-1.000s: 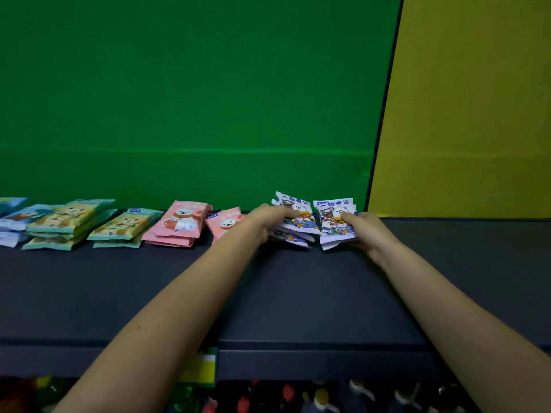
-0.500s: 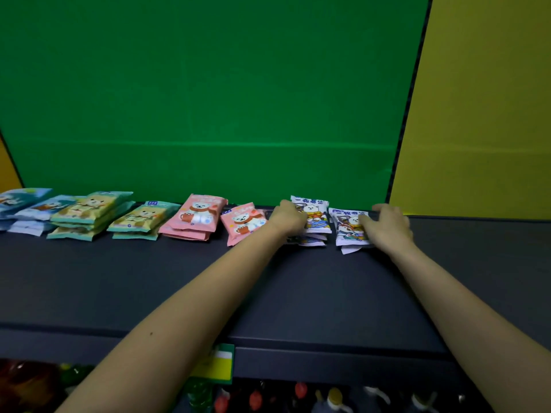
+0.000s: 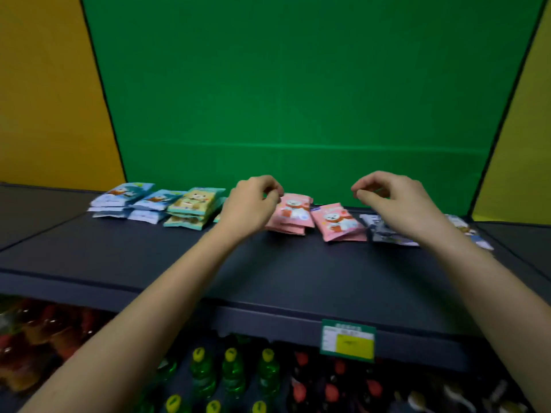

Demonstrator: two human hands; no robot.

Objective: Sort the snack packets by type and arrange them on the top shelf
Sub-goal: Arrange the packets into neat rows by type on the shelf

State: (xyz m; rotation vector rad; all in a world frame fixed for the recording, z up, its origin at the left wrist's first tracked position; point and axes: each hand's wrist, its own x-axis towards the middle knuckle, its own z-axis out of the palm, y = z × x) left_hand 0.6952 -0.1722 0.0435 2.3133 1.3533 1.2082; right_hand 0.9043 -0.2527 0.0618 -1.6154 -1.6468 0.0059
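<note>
Snack packets (image 3: 190, 202) lie in sorted stacks on the top shelf (image 3: 298, 263); left hand (image 3: 252, 204) and right hand (image 3: 399, 204) hover above, fingers loosely curled, empty.

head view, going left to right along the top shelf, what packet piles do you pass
light blue packets → second light blue pile → yellow-and-teal bear packets → pink pile → second pink pile → dark blue-and-white packets → pale packets, partly behind the right arm
</note>
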